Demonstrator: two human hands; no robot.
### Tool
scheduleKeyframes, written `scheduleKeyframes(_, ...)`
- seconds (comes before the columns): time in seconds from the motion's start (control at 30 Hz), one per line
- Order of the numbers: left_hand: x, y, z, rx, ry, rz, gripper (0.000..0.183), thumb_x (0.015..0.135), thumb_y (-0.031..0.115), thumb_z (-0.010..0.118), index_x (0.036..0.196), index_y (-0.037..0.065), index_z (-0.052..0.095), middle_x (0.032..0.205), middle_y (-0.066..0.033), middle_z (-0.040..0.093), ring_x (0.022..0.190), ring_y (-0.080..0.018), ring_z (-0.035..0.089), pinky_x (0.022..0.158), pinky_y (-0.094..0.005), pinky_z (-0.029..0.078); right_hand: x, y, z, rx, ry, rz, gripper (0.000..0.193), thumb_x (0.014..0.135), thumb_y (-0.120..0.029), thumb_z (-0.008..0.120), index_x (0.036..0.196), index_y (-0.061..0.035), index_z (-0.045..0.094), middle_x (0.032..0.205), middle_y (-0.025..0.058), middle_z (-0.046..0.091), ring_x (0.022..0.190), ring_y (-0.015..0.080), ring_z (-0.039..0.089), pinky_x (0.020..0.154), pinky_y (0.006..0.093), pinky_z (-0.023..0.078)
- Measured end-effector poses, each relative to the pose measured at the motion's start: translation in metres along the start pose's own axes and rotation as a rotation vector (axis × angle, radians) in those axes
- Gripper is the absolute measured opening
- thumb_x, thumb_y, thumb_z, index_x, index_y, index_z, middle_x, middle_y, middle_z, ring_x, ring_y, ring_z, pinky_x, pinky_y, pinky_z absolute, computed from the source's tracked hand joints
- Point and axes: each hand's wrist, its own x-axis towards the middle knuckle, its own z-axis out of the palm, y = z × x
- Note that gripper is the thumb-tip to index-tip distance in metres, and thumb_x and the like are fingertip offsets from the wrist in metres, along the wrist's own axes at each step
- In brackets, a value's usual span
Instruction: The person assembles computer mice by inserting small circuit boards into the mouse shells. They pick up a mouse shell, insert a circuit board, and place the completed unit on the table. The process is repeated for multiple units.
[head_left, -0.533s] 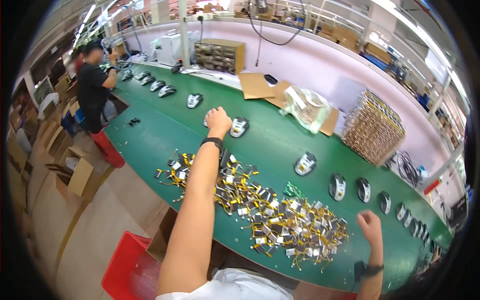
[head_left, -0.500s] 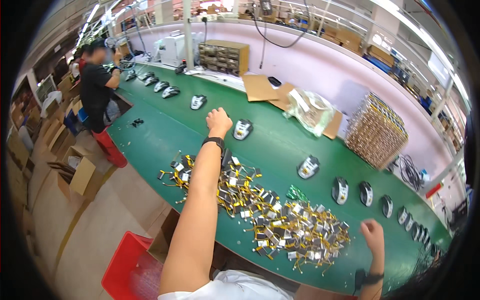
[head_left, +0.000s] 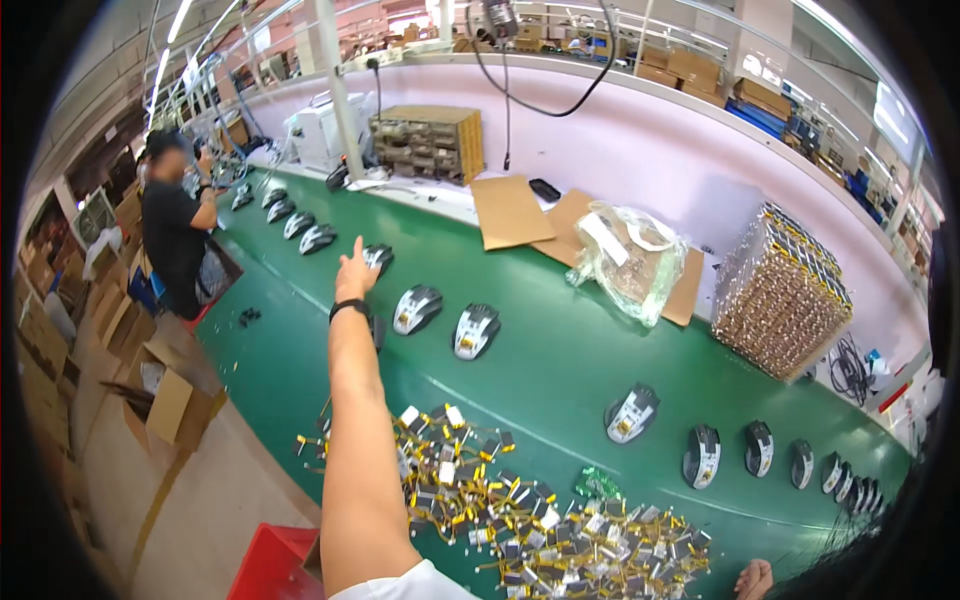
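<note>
My left hand (head_left: 356,275) reaches far over the green bench, index finger stretched out and thumb apart. It is beside a grey and black computer mouse (head_left: 379,257), seemingly touching it; the contact is partly hidden. Two more such mice, one (head_left: 417,309) and another (head_left: 475,331), lie to the right with their inner parts showing. A dark object (head_left: 377,332) is mostly behind my forearm. My right hand (head_left: 754,580) is at the lower right, cut off by the picture's edge, fingers curled in. Nearest to it is a heap of small batteries (head_left: 590,545) with yellow tape and wires.
More mice stretch in a row, including one (head_left: 632,413) at the right. Cardboard sheets (head_left: 510,212), a plastic bag (head_left: 635,255) and a tall stack of parts (head_left: 780,295) line the back. A person (head_left: 178,225) works at the far left. A red bin (head_left: 270,565) stands below the bench.
My left hand has moved left and farther out, and its index finger now stretches out. A mouse shows between two others near where it was. My right hand has dropped toward the lower edge.
</note>
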Motion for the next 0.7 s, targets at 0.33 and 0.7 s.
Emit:
scheduleKeyframes(0.33, 0.015, 0.003, 0.044, -0.023, 0.037, -0.052, 0.079, 0.075, 0.036, 0.082, 0.13, -0.003, 0.041, 0.132, -0.0239, 0.055, 0.121, -0.0389, 0.055, 0.101, -0.045, 0.047, -0.005, 0.001, -0.008, -0.128, 0.001, 0.12, 0.027, 0.088, -0.014, 0.068, 0.111, -0.0006, 0.064, 0.085, 0.0114, 0.066, 0.063, 0.0176, 0.059, 0.054, 0.0274, 0.048)
scheduleKeyframes(0.7, -0.094, 0.024, -0.068, -1.582, -0.343, 0.329, 0.022, 0.097, 0.015, 0.061, 0.111, -0.001, 0.057, 0.099, -0.0091, 0.064, 0.086, -0.0133, 0.061, 0.079, -0.0291, 0.053, -0.039, -0.086, 0.055, -0.22, -0.167, -0.156, 0.012, 0.094, -0.013, 0.062, 0.094, -0.0011, 0.063, 0.073, 0.0016, 0.06, 0.061, 0.0069, 0.055, 0.053, 0.0204, 0.042)
